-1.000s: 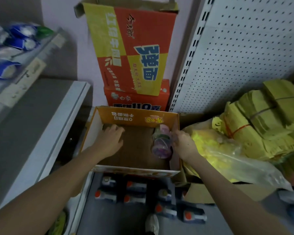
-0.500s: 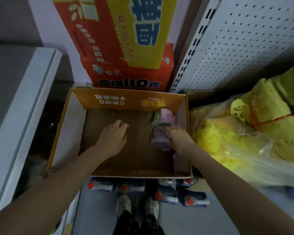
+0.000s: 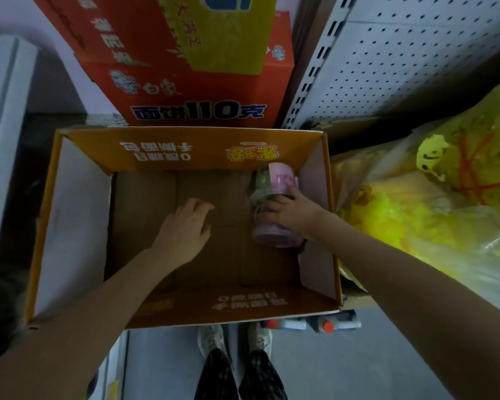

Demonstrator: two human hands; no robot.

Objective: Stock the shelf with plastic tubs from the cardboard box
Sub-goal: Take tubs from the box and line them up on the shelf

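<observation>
An open orange cardboard box (image 3: 78, 226) sits below me, its brown floor mostly bare. Against its right wall lie plastic tubs wrapped in clear film: a purple tub (image 3: 274, 235) nearest me and another purple-labelled tub (image 3: 283, 180) behind it, with a greenish one partly hidden beside that. My right hand (image 3: 289, 212) reaches into the box and grips the wrapped tubs from above, fingers curled over them. My left hand (image 3: 185, 226) hovers over the middle of the box floor, fingers relaxed and holding nothing.
Red and yellow cartons (image 3: 185, 67) are stacked behind the box. A white perforated shelf panel (image 3: 401, 67) rises at the right, above yellow plastic bags (image 3: 430, 212). A white cabinet edge (image 3: 0, 140) runs down the left. Bottles with red caps (image 3: 324, 324) lie on the floor by my feet.
The view has tilted down and moved closer over the box. My right hand has slid onto the top of the wrapped tubs. My left hand has shifted from the far-left corner toward the box's middle.
</observation>
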